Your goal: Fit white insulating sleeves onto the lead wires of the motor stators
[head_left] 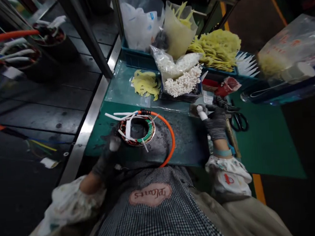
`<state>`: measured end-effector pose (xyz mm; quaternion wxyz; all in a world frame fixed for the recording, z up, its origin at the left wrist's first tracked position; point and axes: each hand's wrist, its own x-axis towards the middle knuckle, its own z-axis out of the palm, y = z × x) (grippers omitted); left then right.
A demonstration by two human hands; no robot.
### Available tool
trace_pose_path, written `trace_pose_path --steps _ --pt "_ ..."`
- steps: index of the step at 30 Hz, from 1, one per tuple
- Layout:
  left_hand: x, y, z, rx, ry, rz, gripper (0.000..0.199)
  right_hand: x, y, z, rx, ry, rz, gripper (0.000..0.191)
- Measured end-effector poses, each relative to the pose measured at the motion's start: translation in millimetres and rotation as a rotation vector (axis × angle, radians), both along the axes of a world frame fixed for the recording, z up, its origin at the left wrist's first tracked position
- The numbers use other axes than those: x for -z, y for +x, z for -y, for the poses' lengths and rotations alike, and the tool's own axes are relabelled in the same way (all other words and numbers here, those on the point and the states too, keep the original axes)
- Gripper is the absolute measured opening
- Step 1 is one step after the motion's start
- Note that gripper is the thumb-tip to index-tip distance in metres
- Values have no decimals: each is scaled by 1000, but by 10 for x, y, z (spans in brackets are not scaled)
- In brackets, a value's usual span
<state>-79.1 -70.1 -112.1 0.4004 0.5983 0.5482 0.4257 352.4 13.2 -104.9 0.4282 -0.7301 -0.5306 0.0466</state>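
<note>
Head view, down onto a workbench. A round motor stator with copper windings and a green band (137, 131) lay flat on a dark green work mat (100, 144). White wire leads (121, 116) and a bright orange sheathed cable (169, 135) came off the stator's top edge, and the cable curved down past its right side. The left hand in a black glove (108, 158) was just beside the stator at its lower left, fingers curled closed around a short white cylindrical piece (115, 143); how firmly it was held was hard to tell. The right hand in a grey knit glove (215, 125) was well right of the stator, closed around a white-tipped rod-like item (202, 112); exact tool unclear. Black-handled scissors (239, 122) lay just right of that hand. Beyond the stator sat loose yellow plastic strips (146, 85), a clear bag of white beaded sleeving (183, 80), a yellow fibrous heap (217, 50) and a blue plastic crate (136, 58). Left of the stator, past a steel bench edge (87, 127), stood black round tubs holding wired parts (54, 46).
</note>
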Motion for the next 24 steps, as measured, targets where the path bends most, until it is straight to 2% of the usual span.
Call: trace_pose_path --steps 4,7,11,15,17,20,22,24 --pt "-260 212 -472 -11 -201 307 72 173 176 -149 -31 -222 201 41" --pt "-377 342 -660 -2 -237 399 67 257 226 -223 12 -259 291 45" --pt "-376 346 -762 23 -237 412 57 305 266 -326 25 -233 356 38" --pt "-347 300 -834 79 -188 392 52 149 233 -355 1 -184 333 30" --pt "-351 294 -856 103 -164 391 52 -4 151 -233 -44 -82 265 32" --pt "-353 290 -888 127 -140 352 53 -201 -161 175 -172 69 161 37" --pt "-331 279 -918 133 -123 320 55 -237 -514 535 -287 68 116 31" --pt "-291 259 -931 124 -82 252 57 -185 -920 876 -430 31 85 25"
